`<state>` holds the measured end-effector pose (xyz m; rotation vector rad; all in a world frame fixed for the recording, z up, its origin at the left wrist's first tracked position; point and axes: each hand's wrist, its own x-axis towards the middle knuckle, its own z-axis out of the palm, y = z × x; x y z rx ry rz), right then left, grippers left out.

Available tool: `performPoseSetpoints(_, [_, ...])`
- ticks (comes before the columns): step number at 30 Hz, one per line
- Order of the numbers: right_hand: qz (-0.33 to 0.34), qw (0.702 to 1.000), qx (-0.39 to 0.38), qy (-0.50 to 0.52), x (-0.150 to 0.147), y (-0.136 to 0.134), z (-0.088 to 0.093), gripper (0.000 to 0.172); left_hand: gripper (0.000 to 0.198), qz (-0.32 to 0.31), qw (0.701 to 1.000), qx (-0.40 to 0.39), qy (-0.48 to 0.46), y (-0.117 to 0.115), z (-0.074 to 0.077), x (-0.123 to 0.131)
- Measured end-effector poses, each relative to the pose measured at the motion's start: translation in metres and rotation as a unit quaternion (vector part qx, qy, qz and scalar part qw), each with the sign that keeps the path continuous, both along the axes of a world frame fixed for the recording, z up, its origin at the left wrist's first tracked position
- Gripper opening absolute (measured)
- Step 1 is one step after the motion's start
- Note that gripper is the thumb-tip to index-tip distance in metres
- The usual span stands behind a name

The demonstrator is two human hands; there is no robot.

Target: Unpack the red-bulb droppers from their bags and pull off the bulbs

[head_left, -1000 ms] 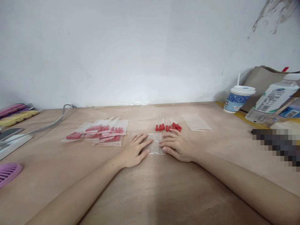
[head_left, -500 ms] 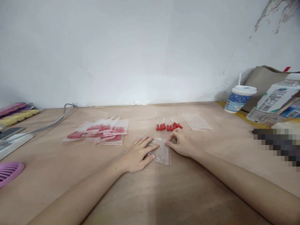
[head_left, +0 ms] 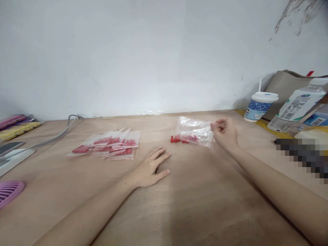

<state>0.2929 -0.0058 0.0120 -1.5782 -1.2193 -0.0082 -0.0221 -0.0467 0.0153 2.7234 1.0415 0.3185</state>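
Note:
A clear zip-lock bag (head_left: 193,127) hangs in the air from my right hand (head_left: 225,134), whose fingers pinch its right edge. Behind and partly beneath the bag lies a row of droppers (head_left: 175,139) with red bulbs; some of them show only through the plastic. My left hand (head_left: 151,168) rests flat on the wooden table (head_left: 143,212), fingers spread, holding nothing. To its left is a pile of zip-lock bags (head_left: 116,143) with red-bulbed droppers inside. The flat stack of bags at the right is mostly hidden by the raised bag and my right hand.
On the right stand a paper cup with a straw (head_left: 260,106), a plastic bottle (head_left: 294,107) and a grey-brown bag (head_left: 274,85). At the left are a grey cable (head_left: 58,135), a phone (head_left: 11,147), a purple slatted object (head_left: 11,193) and colourful packs (head_left: 20,128).
My right hand has lifted the clear bag off the table and carried it right and away from me, over the droppers. The left hand stays in place, with no bag under it now.

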Motion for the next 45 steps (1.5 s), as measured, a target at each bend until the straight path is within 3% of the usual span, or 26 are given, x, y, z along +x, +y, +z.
performPoseSetpoints(2, [-0.132,0.99,-0.033,0.019,0.027,0.008,-0.001,0.031,0.057,0.001,1.0,0.001,-0.004,0.001,-0.002,-0.001])
performPoseSetpoints(4, [-0.204,0.975,-0.09,0.013,0.046,0.013,-0.007,0.032,0.055,-0.004,1.0,0.009,-0.012,0.001,-0.004,0.0])
performPoseSetpoints(9, [-0.253,0.953,-0.166,0.017,0.064,0.018,-0.023,0.015,0.04,0.036,0.993,0.104,-0.046,0.003,-0.002,0.003])
performPoseSetpoints(14, [-0.282,0.94,-0.191,0.018,0.069,0.019,-0.029,0.021,0.03,0.169,0.958,0.228,0.042,0.023,0.031,-0.017])
performPoseSetpoints(17, [-0.305,0.936,-0.174,0.005,0.068,0.018,-0.029,0.029,0.03,0.223,0.948,0.202,0.101,0.039,0.054,-0.046])
performPoseSetpoints(19, [-0.315,0.939,-0.135,-0.033,0.064,0.017,-0.029,0.033,0.029,0.215,0.955,0.145,0.142,0.047,0.064,-0.063])
performPoseSetpoints(23, [-0.272,0.949,-0.072,-0.143,0.051,0.013,-0.03,0.035,0.02,0.22,0.946,0.103,0.215,0.052,0.066,-0.079])
performPoseSetpoints(29, [-0.166,0.95,-0.027,-0.261,0.023,0.005,-0.028,0.029,0.021,0.242,0.913,0.195,0.263,0.052,0.056,-0.067])
performPoseSetpoints(31, [-0.15,0.948,-0.011,-0.279,0.018,0.004,-0.028,0.026,0.026,0.258,0.909,0.229,0.232,0.052,0.05,-0.062])
performPoseSetpoints(35, [-0.132,0.945,0.016,-0.3,0.014,0.002,-0.027,0.026,0.034,0.292,0.903,0.304,0.079,0.048,0.031,-0.046])
performPoseSetpoints(40, [-0.07,0.946,0.018,-0.316,0.008,-0.001,-0.024,0.026,0.033,0.201,0.936,0.288,0.034,0.037,0.001,-0.019])
performPoseSetpoints(45, [0.034,0.938,-0.021,-0.344,-0.01,-0.007,-0.021,0.029,0.024,0.112,0.96,0.248,-0.064,0.036,-0.01,-0.011])
